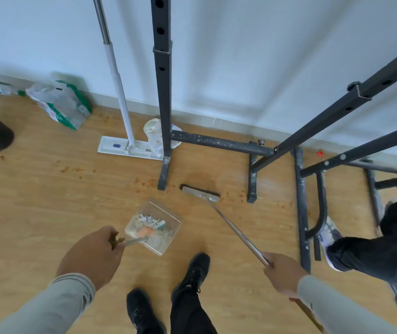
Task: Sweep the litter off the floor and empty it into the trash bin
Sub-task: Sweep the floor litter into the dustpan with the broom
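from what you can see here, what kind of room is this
Probably a spare room or home gym used for workouts: a black steel squat rack stands by the white wall on a wood-look floor, with a flat mop leaning beside it.

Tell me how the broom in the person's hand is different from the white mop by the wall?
The broom has a narrow head with dark bristles; the mop has a wide, flat white head. The broom's thin handle slants back to the right hand, which grips it; the mop's thicker white handle leans toward the wall with no hand on it. The broom sits out between the rack's feet; the mop sits close to the wall. Both heads are down at the wooden floor.
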### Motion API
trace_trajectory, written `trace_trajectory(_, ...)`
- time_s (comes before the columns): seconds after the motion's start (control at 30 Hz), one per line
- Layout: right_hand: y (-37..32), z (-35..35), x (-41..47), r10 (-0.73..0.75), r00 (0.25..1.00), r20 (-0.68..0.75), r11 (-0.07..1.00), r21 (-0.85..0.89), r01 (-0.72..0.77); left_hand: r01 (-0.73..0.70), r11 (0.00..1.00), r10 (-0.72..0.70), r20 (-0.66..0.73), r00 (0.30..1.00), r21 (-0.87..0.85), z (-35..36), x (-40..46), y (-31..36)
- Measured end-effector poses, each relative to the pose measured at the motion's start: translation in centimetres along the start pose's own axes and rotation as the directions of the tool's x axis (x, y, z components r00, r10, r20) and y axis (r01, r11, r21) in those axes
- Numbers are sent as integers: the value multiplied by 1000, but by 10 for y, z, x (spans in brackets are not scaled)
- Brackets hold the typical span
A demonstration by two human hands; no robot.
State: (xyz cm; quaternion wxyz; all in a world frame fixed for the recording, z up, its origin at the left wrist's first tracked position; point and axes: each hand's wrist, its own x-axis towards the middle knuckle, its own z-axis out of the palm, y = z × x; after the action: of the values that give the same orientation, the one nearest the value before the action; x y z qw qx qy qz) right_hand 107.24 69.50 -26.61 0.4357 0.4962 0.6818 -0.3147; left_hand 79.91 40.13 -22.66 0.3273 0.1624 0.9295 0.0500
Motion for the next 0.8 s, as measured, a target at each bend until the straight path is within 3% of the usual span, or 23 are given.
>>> trace_trajectory(0.13,2,-41,0,6,992,-124,995,100,7,-59,998,59,24,998,26,-3,-3,13)
trace_trajectory(0.33,-55,-114,117,-30,965,-259,999,-19,25,-67,996,64,42,997,55,16,15,43)
trace_trajectory(0.43,-74,-117,145,8,976,-217,997,-77,-25,-78,994,75,37,997,82,42,18,59)
trace_trajectory(0.53,-43,-70,136,46,994,-98,983,-171,-63,-74,995,73,20,997,69,53,13,61)
trace_trajectory(0.7,37,-10,67,26,999,-34,998,-49,-27,-94,994,93,13,996,55,41,15,57)
trace_trajectory(0.8,77,-20,23,40,998,57,989,142,-47,-103,993,103,4,995,49,34,16,60)
